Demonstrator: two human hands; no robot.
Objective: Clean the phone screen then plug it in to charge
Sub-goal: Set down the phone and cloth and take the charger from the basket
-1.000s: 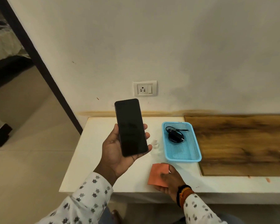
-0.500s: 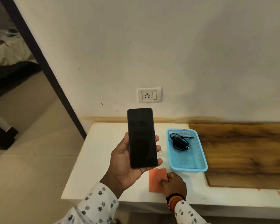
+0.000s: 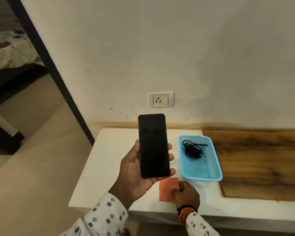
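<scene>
Left hand [image 3: 136,174] grips phone [image 3: 153,145] screen-up; right hand [image 3: 186,193] pinches cloth [image 3: 167,188] on bench [image 3: 112,167]; cleaning step not begun; next: lift cloth to screen.

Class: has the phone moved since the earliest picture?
Yes: the phone in the left hand has shifted right, closer to the blue basket and the wall socket.

Cream wall [image 3: 194,48], beige tiled floor [image 3: 32,167]

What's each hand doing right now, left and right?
Left hand: holds the phone upright, screen dark.
Right hand: fingers pinching the orange cloth on the table.
</scene>
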